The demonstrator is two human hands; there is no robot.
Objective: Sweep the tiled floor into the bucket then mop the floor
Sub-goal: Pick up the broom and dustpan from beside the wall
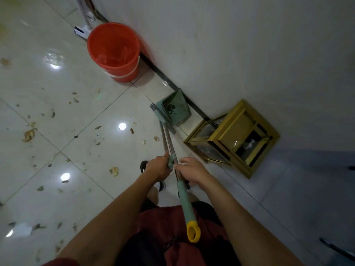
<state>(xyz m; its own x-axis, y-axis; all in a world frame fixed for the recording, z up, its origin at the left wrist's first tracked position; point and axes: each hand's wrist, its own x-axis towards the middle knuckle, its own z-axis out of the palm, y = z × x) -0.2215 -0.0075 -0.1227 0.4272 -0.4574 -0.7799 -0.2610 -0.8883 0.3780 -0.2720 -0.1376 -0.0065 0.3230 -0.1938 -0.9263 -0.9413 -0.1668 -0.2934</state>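
A green dustpan [175, 108] stands on the tiled floor [57, 104] by the wall, with a broom clipped beside it. Two metal handles [167, 140] rise from them toward me. My left hand [158, 167] grips the handles at the green clip. My right hand [189, 170] curls round the broom handle just above its green grip [185, 200] with a yellow end loop [193, 232]. An orange bucket [114, 48] lined with an orange bag stands against the wall farther away. Dry leaf scraps and crumbs [28, 135] are scattered over the floor to the left.
A gold-framed glass box [233, 138] sits on the floor against the wall, right of the dustpan. A white stand [84, 22] is behind the bucket. My feet show under the hands. A dark object [336, 248] lies at the far right.
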